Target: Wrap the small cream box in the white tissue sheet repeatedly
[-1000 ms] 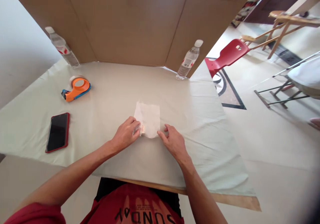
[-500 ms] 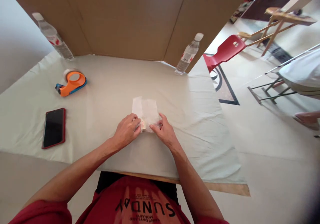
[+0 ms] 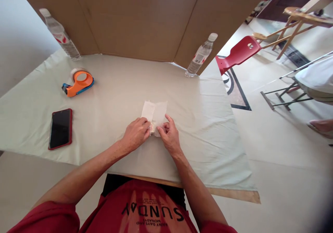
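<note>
A thin, whitish translucent wrapping sheet lies on the cloth in front of me, creased down its middle. On its near part sits a small pale piece with reddish marks, too small to name. My left hand is closed at the sheet's near left side, its fingertips against the small piece and the film around it. Opposite, my right hand pinches the near right edge of the sheet between thumb and curled fingers, with the index finger raised.
An orange tape dispenser and a phone in a red case lie to the left. Two water bottles, one left and one right, stand before a cardboard panel. Beyond the table are a red chair and a seated person.
Both hands have drawn slightly closer together, gathering the near part of the sheet around the small piece. The whole view has shifted a little.
</note>
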Motion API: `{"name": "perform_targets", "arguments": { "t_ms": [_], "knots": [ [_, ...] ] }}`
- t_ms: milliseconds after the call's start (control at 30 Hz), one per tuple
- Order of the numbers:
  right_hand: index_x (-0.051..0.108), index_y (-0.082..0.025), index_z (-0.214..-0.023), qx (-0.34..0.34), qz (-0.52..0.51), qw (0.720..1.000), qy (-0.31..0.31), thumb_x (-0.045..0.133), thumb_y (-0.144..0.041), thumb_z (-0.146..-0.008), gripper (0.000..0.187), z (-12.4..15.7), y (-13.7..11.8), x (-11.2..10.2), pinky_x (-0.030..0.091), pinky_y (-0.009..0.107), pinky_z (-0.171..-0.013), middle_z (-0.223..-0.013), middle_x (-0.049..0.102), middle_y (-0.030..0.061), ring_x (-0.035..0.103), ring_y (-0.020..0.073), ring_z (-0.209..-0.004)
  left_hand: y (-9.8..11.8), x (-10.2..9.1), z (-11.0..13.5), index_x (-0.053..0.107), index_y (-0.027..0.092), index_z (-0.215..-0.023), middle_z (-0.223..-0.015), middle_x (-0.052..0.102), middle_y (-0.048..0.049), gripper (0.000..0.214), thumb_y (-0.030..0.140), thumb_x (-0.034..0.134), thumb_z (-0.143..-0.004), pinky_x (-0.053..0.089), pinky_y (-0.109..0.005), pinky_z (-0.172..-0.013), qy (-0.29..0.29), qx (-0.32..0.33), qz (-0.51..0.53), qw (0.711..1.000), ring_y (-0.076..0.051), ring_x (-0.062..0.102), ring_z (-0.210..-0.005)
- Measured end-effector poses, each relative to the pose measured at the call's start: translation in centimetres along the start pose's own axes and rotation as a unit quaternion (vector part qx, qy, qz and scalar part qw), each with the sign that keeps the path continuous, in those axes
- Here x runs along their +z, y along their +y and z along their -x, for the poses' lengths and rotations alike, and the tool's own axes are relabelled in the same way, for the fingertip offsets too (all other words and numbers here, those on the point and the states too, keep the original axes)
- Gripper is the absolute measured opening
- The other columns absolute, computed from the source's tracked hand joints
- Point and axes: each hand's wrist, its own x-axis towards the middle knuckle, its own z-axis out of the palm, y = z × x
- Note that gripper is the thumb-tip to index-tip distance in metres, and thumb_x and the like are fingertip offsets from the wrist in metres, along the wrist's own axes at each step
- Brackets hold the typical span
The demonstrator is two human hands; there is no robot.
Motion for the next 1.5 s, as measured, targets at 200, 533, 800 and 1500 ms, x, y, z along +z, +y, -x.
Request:
{"name": "perform_targets", "arguments": {
  "t_ms": [200, 533, 800, 1500],
  "knots": [
    [0.044, -0.014, -0.141, -0.004, 0.0, 1.0, 0.017, 0.059, -0.031, -0.084, 0.061, 0.0, -1.4, 0.6, 0.051, 0.029, -0.069, -0.082, 0.063, -0.0017, 0.057, 0.012, -0.064, 0.2, 0.2, -0.2, 0.067, 0.018, -0.098, -0.108, 0.065, -0.0111, 0.018, 0.015, 0.05, -0.092, 0.049, -0.028, -0.072, -0.021, -0.029, 0.04, 0.999, -0.022, 0.062, -0.096],
    [0.047, -0.01, -0.14, -0.019, 0.058, 0.997, -0.041, 0.055, -0.033, -0.087, 0.059, 0.7, -3.0, 1.4, 0.054, 0.03, -0.068, -0.099, 0.073, 0.0085, 0.063, 0.0139, -0.064, 0.7, 0.4, -0.4, 0.066, 0.019, -0.095, -0.102, 0.064, -0.0083, 0.016, 0.014, 0.051, -0.09, 0.051, -0.03, -0.076, -0.012, -0.081, 0.125, 0.989, -0.019, 0.062, -0.09],
    [0.037, -0.018, -0.148, -0.142, 0.194, 0.962, -0.125, 0.046, -0.016, -0.089, 0.059, 1.0, -2.5, 0.2, 0.056, 0.035, -0.078, -0.12, 0.069, 0.0105, 0.067, 0.0175, -0.082, -0.3, 1.7, 0.2, 0.055, 0.019, -0.129, -0.112, 0.066, -0.0081, 0.052, 0.012, 0.056, -0.078, 0.053, -0.032, -0.08, 0.07, -0.111, 0.274, 0.953, -0.015, 0.061, -0.077],
    [0.054, -0.018, -0.134, -0.123, 0.185, 0.972, -0.082, 0.044, -0.018, -0.088, 0.048, -2.5, -1.8, -0.4, 0.052, 0.032, -0.077, -0.105, 0.072, 0.0074, 0.064, 0.0173, -0.085, -0.9, 3.7, 0.0, 0.062, 0.021, -0.122, -0.133, 0.058, -0.0121, 0.037, 0.016, 0.056, -0.086, 0.055, -0.028, -0.071, 0.176, -0.019, 0.228, 0.957, -0.01, 0.06, -0.066]
  ]
}}
